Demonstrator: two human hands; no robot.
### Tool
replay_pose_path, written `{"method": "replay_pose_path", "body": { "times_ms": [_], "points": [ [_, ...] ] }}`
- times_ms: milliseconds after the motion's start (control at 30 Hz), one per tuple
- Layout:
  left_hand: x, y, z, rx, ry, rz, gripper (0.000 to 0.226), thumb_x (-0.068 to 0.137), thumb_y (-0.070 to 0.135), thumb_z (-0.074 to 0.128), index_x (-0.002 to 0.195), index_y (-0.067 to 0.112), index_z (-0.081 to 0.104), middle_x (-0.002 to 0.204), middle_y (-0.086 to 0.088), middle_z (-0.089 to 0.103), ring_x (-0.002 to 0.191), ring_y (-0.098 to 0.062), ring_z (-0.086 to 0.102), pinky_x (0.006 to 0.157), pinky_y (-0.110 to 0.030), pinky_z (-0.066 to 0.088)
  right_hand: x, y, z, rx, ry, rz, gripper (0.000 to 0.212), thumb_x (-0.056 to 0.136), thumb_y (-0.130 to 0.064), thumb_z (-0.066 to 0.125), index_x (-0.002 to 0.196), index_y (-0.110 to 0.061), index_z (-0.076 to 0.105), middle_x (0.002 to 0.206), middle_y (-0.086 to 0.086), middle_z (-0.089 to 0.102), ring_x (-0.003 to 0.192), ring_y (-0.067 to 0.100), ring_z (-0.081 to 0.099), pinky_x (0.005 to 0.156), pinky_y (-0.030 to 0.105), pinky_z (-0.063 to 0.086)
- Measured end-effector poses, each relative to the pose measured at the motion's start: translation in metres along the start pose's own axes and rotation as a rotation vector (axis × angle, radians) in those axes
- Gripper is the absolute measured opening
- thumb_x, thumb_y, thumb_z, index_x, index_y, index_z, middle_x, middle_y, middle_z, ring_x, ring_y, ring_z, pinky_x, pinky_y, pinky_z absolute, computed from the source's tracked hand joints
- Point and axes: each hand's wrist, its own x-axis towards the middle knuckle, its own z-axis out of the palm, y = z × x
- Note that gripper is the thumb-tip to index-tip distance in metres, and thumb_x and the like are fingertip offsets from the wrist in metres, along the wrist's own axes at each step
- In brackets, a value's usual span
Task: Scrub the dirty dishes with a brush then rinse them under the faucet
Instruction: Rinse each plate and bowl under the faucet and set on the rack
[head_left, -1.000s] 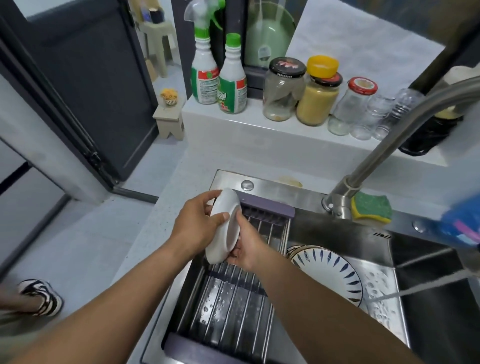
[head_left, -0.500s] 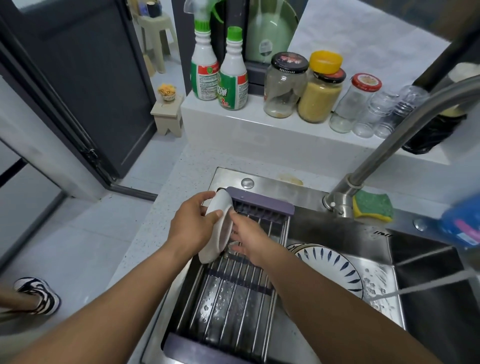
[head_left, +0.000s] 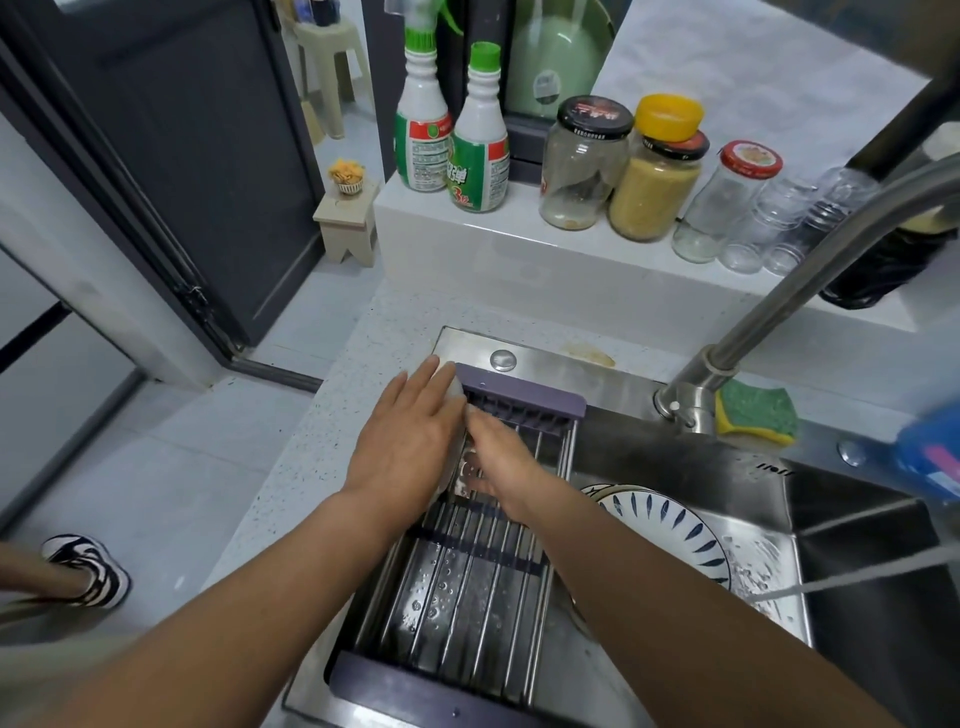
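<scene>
Both hands have lowered the white dish (head_left: 453, 385) from standing on edge half a second ago to lying on the rack (head_left: 467, 571), centre frame. Left hand (head_left: 410, 447) presses flat over it, fingers straight; right hand (head_left: 506, 467) touches its edge, fingers loosely extended.

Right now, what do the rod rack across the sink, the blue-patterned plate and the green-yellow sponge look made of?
Rod rack: shiny reflective rods, likely stainless steel; matte purple end bars, probably plastic.
White blue-patterned plate: glossy, likely glazed ceramic, possibly melamine.
Green-yellow sponge: yellow foam, coarse green scouring layer.
</scene>
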Motion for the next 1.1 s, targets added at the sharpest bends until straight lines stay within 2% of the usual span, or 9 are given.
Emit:
{"method": "replay_pose_path", "body": {
  "times_ms": [100,200,300,400,500,633,767,900,1100],
  "points": [
    [-0.005,-0.006,0.000,0.076,-0.047,0.066,0.046,0.105,0.030,0.042,0.149,0.015,0.049,0.165,-0.013,0.026,0.156,-0.027,0.014,0.127,-0.047,0.014,-0.011,0.001,-0.014,-0.151,0.311,-0.248,0.025,0.108,-0.032,0.045,0.117,-0.024,0.066,0.111,-0.001,0.065,0.109,0.026,0.064,0.099,0.043,0.053],
    [-0.010,-0.001,-0.001,0.034,-0.044,0.063,0.057,0.101,0.036,0.056,0.153,0.020,0.042,0.164,-0.012,0.031,0.152,-0.029,0.028,0.122,-0.045,0.029,-0.015,0.012,-0.033,-0.263,0.574,-0.318,0.034,0.107,-0.019,0.048,0.138,-0.015,0.061,0.133,0.003,0.056,0.109,0.016,0.058,0.096,0.030,0.048],
    [-0.010,0.013,-0.008,-0.311,-0.110,-0.251,0.051,0.098,0.031,0.062,0.144,0.025,0.041,0.129,-0.001,0.058,0.106,-0.018,0.060,0.083,-0.030,0.051,-0.012,0.022,-0.051,-0.315,0.605,-0.272,0.042,0.105,-0.013,0.051,0.146,-0.013,0.053,0.146,0.005,0.047,0.119,0.020,0.058,0.100,0.028,0.047],
    [-0.005,0.018,-0.005,-0.437,-0.141,-0.500,0.016,0.098,0.030,0.063,0.108,0.021,0.054,0.088,0.004,0.063,0.069,-0.010,0.054,0.053,-0.022,0.035,-0.012,0.027,-0.060,-0.402,0.629,-0.233,0.043,0.104,-0.012,0.054,0.146,-0.013,0.053,0.147,0.006,0.045,0.124,0.023,0.056,0.102,0.030,0.043],
    [0.000,0.019,-0.009,-0.449,-0.137,-0.546,0.018,0.097,0.031,0.065,0.109,0.019,0.058,0.090,0.004,0.062,0.071,-0.011,0.055,0.054,-0.025,0.038,-0.013,0.029,-0.065,-0.498,0.648,-0.219,0.043,0.103,-0.013,0.055,0.146,-0.015,0.054,0.147,0.003,0.046,0.131,0.023,0.048,0.103,0.030,0.041],
    [0.011,0.016,-0.018,-0.614,-0.185,-0.618,0.027,0.095,0.032,0.069,0.117,0.022,0.058,0.102,0.001,0.064,0.091,-0.027,0.063,0.076,-0.044,0.059,-0.013,0.031,-0.066,-0.647,0.599,-0.236,0.046,0.103,-0.012,0.053,0.149,-0.017,0.050,0.150,0.000,0.045,0.135,0.021,0.040,0.108,0.032,0.040],
    [0.011,0.007,-0.013,-0.676,-0.218,-0.653,0.032,0.094,0.030,0.071,0.122,0.019,0.060,0.107,-0.001,0.066,0.096,-0.026,0.063,0.087,-0.048,0.057,-0.012,0.030,-0.062,-0.738,0.585,-0.221,0.048,0.103,-0.019,0.055,0.151,-0.018,0.047,0.158,0.000,0.037,0.142,0.023,0.035,0.116,0.040,0.035],
    [0.011,-0.003,-0.011,-0.710,-0.178,-0.691,0.039,0.094,0.030,0.071,0.129,0.017,0.059,0.112,-0.002,0.066,0.101,-0.027,0.063,0.091,-0.048,0.055,-0.007,0.030,-0.057,-0.576,0.518,-0.181,0.056,0.102,-0.013,0.054,0.156,-0.014,0.038,0.167,0.003,0.018,0.151,0.026,0.026,0.119,0.044,0.037],
    [0.002,-0.010,-0.005,-0.650,-0.094,-0.711,0.054,0.101,0.026,0.060,0.150,0.019,0.037,0.137,-0.008,0.057,0.113,-0.030,0.056,0.091,-0.042,0.047,-0.008,0.031,-0.056,-0.510,0.459,-0.195,0.056,0.100,-0.021,0.055,0.155,-0.023,0.042,0.170,0.000,0.011,0.153,0.027,0.023,0.118,0.050,0.038]
  ]
}}
